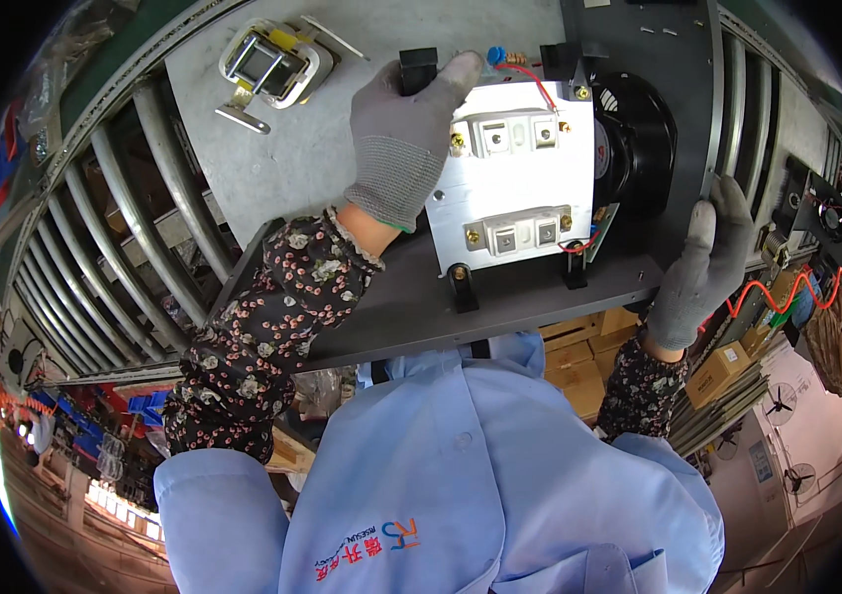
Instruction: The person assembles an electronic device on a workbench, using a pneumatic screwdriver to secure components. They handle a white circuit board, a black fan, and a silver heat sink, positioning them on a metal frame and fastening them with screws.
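Gloved L hand (403,134) curls by metal plate (515,185), w/ R hand (698,267) at edge of black case (530,310); can't tell if either's clamped.

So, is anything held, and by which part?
Cannot tell: left hand is at the upper-left corner of the white metal plate, right hand at the black chassis.
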Action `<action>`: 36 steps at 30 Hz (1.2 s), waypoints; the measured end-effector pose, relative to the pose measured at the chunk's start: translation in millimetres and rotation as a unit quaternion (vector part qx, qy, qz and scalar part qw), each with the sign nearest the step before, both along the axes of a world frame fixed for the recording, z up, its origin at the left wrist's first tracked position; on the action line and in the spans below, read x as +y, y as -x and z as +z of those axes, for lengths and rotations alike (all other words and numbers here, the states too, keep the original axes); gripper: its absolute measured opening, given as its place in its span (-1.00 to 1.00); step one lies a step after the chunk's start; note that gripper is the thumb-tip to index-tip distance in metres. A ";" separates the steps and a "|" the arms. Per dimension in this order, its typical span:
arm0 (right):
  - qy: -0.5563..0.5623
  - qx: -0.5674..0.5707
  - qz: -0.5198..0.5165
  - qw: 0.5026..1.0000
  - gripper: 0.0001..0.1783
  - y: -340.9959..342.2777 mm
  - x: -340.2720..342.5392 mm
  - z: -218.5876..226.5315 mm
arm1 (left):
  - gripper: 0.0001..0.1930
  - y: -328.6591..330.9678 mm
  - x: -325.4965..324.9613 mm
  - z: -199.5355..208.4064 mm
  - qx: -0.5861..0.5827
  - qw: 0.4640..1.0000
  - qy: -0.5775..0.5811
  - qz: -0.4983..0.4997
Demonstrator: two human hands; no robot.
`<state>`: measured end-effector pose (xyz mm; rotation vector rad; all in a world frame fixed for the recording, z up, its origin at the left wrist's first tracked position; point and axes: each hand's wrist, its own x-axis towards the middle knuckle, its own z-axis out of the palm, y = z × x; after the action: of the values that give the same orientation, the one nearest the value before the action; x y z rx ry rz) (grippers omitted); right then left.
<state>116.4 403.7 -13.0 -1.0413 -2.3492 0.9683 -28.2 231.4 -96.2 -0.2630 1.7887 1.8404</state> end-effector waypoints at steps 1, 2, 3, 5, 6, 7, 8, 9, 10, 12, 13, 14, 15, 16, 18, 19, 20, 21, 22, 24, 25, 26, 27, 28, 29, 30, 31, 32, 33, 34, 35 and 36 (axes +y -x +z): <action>-0.005 -0.002 0.003 1.000 -0.61 0.3 -0.5 -0.4 | -0.65 0.0 -0.4 -0.6 -0.009 1.000 0.005 -0.001; 0.005 0.007 0.003 1.000 -0.61 1.1 -0.5 -1.2 | -0.65 1.2 -0.7 -0.9 -0.011 1.000 0.006 0.004; 0.016 0.016 0.001 1.000 -0.62 0.9 -1.2 -1.6 | -0.66 2.1 -1.6 -0.5 -0.013 1.000 0.007 0.007; 0.022 0.029 0.002 0.999 -0.61 0.3 -3.0 -2.8 | -0.67 4.7 -4.1 0.8 -0.039 0.998 -0.018 0.049; 0.014 0.038 0.004 0.999 -0.60 0.9 -2.6 -3.2 | -0.68 8.3 -3.7 2.4 -0.058 0.993 -0.047 0.086; 0.006 0.046 0.005 0.999 -0.58 1.5 -2.3 -3.5 | -0.68 11.4 -3.8 4.8 -0.078 0.986 -0.077 0.123; 0.004 0.077 0.010 0.997 -0.57 2.8 -4.3 -3.7 | -0.70 14.4 -4.1 8.6 -0.095 0.980 -0.087 0.155; 0.001 0.110 0.017 0.994 -0.56 5.9 -7.8 -3.5 | -0.71 18.0 -4.3 14.4 -0.111 0.971 -0.097 0.188; -0.001 0.143 0.025 0.989 -0.55 9.4 -10.7 -2.6 | -0.70 21.7 -5.0 20.4 -0.126 0.961 -0.108 0.221; 0.017 0.142 0.055 0.988 -0.54 18.5 -15.2 1.5 | -0.68 31.3 -10.6 25.3 -0.121 0.954 -0.125 0.244; 0.026 0.142 0.070 0.987 -0.53 22.7 -16.0 3.9 | -0.69 32.5 -13.3 27.5 -0.104 0.954 -0.139 0.245; 0.025 0.135 0.086 0.987 -0.54 26.7 -14.5 6.7 | -0.69 33.9 -14.8 31.5 -0.087 0.953 -0.154 0.245; 0.041 0.129 0.087 0.987 -0.55 32.4 -17.9 5.0 | -0.70 40.7 -21.4 32.2 -0.073 0.952 -0.167 0.245; 0.057 0.129 0.095 0.985 -0.55 35.4 -15.7 5.8 | -0.69 50.6 -27.2 20.6 -0.035 0.959 -0.151 0.236; 0.067 0.138 0.111 0.982 -0.58 36.5 -10.0 1.7 | -0.69 67.1 -28.4 9.1 0.047 0.974 -0.130 0.182; 0.064 0.119 0.121 0.983 -0.58 33.9 -8.1 -4.1 | -0.69 77.9 -28.0 6.4 0.090 0.977 -0.116 0.155; 0.059 0.100 0.131 0.985 -0.58 32.0 -6.4 -9.7 | -0.70 94.8 -22.5 -4.2 0.062 0.973 -0.145 0.170; 0.053 0.079 0.139 0.986 -0.58 32.9 -6.1 -10.0 | -0.68 101.1 -18.2 3.0 0.088 0.976 -0.141 0.139; -0.018 0.000 0.162 0.987 -0.55 36.3 -7.5 -4.7 | -0.67 107.3 -14.6 8.3 0.016 0.981 -0.154 0.116; -0.129 0.001 0.249 0.960 -0.35 54.4 -13.6 3.1 | -0.65 114.2 -24.1 11.5 -0.046 0.978 -0.191 0.066; -0.196 -0.003 0.280 0.940 -0.27 61.7 -11.3 6.1 | -0.63 112.2 -23.7 1.4 -0.050 0.974 -0.220 0.025; -0.203 0.007 0.319 0.926 -0.23 69.9 -6.6 8.5 | -0.62 112.9 -23.6 -6.2 -0.052 0.967 -0.247 -0.015; -0.208 0.011 0.354 0.912 -0.19 75.8 0.0 9.1 | -0.52 109.0 -18.5 -4.5 -0.120 0.962 -0.246 -0.005; -0.211 0.018 0.394 0.894 -0.16 80.3 3.0 10.5 | -0.50 107.6 -19.6 -15.3 -0.170 0.947 -0.272 -0.019; -0.214 0.021 0.416 0.883 -0.15 84.7 3.0 12.0 | -0.49 106.0 -21.8 -28.1 -0.218 0.929 -0.297 -0.032; -0.216 0.022 0.439 0.872 -0.14 88.8 2.6 13.1 | -0.49 102.6 -21.2 -29.1 -0.236 0.924 -0.299 -0.027; -0.217 0.024 0.462 0.860 -0.13 93.1 2.6 13.7 | -0.48 97.0 -20.3 -30.3 -0.253 0.919 -0.301 -0.022; -0.213 0.034 0.484 0.848 -0.12 96.7 3.6 11.3 | -0.48 92.7 -21.3 -30.7 -0.270 0.914 -0.303 -0.016; -0.208 0.026 0.494 0.844 -0.12 97.7 5.1 9.4 | -0.49 91.0 -22.1 -29.3 -0.276 0.913 -0.299 -0.010; -0.203 0.018 0.503 0.840 -0.12 97.8 6.5 7.7 | -0.50 89.4 -23.0 -27.8 -0.283 0.912 -0.296 -0.003; -0.199 0.009 0.512 0.835 -0.12 98.1 7.6 7.0 | -0.50 87.9 -23.8 -26.4 -0.289 0.911 -0.292 0.003; -0.201 0.014 0.521 0.829 -0.10 100.8 7.8 7.5 | -0.53 88.3 -25.8 -21.3 -0.294 0.906 -0.303 0.003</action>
<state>15.7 411.5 -5.5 0.5210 -2.8775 0.6787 -116.6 205.6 -117.5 -0.5108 0.7684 1.9446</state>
